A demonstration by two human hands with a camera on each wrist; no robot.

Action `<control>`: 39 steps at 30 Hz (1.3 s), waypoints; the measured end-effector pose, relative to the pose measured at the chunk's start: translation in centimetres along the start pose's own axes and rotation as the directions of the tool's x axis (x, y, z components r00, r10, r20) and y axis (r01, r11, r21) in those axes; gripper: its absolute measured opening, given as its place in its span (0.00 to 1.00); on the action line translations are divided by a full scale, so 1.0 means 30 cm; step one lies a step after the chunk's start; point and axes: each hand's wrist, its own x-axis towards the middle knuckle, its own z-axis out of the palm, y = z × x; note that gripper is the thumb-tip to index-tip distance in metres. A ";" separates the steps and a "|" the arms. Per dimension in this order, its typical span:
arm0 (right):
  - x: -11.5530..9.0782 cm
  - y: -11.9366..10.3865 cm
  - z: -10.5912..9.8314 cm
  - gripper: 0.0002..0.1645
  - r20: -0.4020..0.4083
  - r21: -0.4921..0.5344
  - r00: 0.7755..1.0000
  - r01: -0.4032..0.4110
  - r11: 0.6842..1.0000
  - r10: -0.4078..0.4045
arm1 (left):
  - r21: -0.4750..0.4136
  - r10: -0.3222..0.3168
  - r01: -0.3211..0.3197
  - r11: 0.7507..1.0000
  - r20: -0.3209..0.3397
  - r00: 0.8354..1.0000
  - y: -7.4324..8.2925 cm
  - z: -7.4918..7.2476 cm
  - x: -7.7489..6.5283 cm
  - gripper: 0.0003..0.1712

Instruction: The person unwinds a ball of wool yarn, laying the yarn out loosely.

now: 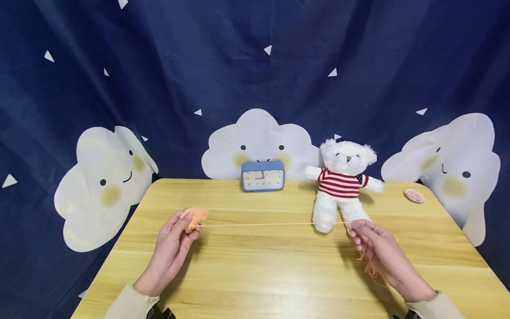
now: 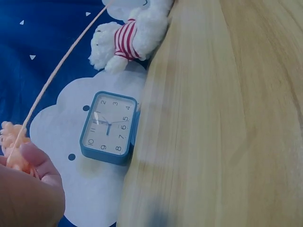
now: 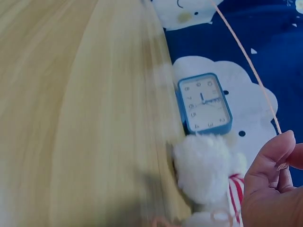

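Note:
A small bundle of orange yarn point(image 1: 196, 218) is gripped between the thumb and fingers of my left hand point(image 1: 172, 246). From it a single strand of yarn point(image 1: 259, 224) runs taut and nearly level over to my right hand point(image 1: 378, 252), which pinches it between thumb and fingertips. Loose loops of the yarn point(image 1: 371, 269) hang below the right hand. In the left wrist view the strand point(image 2: 61, 61) rises from the bundle point(image 2: 16, 151). The right wrist view has the strand point(image 3: 248, 59) meeting the right thumb point(image 3: 284, 142). Both hands are above the table.
A white teddy bear point(image 1: 338, 184) in a red-striped shirt sits toward the back right, behind the strand. A blue alarm clock point(image 1: 263, 176) stands at the table's back edge. A pink oval object point(image 1: 414, 196) lies at the far right of the wooden table point(image 1: 255, 274). Dark blue cloud-patterned fabric point(image 1: 239, 57) hangs behind.

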 end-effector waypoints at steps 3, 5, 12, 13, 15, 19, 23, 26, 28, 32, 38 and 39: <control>-0.021 -0.003 -0.039 0.16 0.006 0.041 1.000 0.015 0.999 -0.016 | 0.016 -0.013 0.013 1.000 -0.017 1.000 0.002 0.004 0.001 0.14; -0.029 -0.007 -0.063 0.17 0.003 0.070 1.000 0.029 0.997 -0.029 | 0.032 -0.023 0.024 0.999 -0.034 0.999 0.004 0.007 0.001 0.19; -0.051 -0.031 -0.143 0.21 -0.018 0.123 0.997 0.080 0.989 -0.078 | 0.020 0.001 -0.002 1.000 0.025 1.000 0.002 -0.007 0.000 0.27; -0.052 -0.034 -0.153 0.21 -0.024 0.136 0.996 0.085 0.987 -0.082 | 0.010 0.008 -0.009 1.000 0.047 0.999 0.002 -0.010 0.000 0.27; -0.056 -0.040 -0.173 0.21 -0.035 0.161 0.995 0.098 0.982 -0.094 | 0.006 0.018 -0.019 1.000 0.088 0.996 0.003 -0.016 0.000 0.26; -0.061 -0.040 -0.211 0.22 -0.043 0.179 0.992 0.120 0.976 -0.114 | 0.085 0.019 -0.027 0.996 0.095 0.995 0.011 -0.020 -0.004 0.26; -0.065 -0.035 -0.250 0.23 -0.047 0.170 0.991 0.132 0.977 -0.126 | 0.185 0.008 -0.019 0.983 0.061 0.998 0.020 -0.022 -0.011 0.24; -0.069 -0.032 -0.284 0.24 -0.064 0.163 0.990 0.137 0.977 -0.128 | 0.160 0.006 -0.018 0.987 0.074 0.997 0.022 -0.023 -0.014 0.20; -0.073 -0.031 -0.308 0.24 -0.079 0.152 0.989 0.137 0.979 -0.126 | 0.108 0.008 -0.017 0.994 0.085 0.996 0.023 -0.022 -0.015 0.17; -0.081 -0.029 -0.355 0.25 -0.088 0.088 0.989 0.131 0.987 -0.123 | 0.046 0.006 -0.009 0.999 0.063 0.998 0.024 -0.015 -0.013 0.16; -0.087 -0.032 -0.419 0.24 -0.145 -0.095 0.988 0.039 0.995 -0.052 | 0.002 -0.011 0.011 1.000 0.042 0.999 0.030 -0.007 -0.011 0.22; -0.084 -0.035 -0.427 0.23 -0.158 -0.130 0.987 0.011 0.991 -0.032 | -0.009 -0.012 0.013 1.000 0.046 0.999 0.032 -0.006 -0.010 0.24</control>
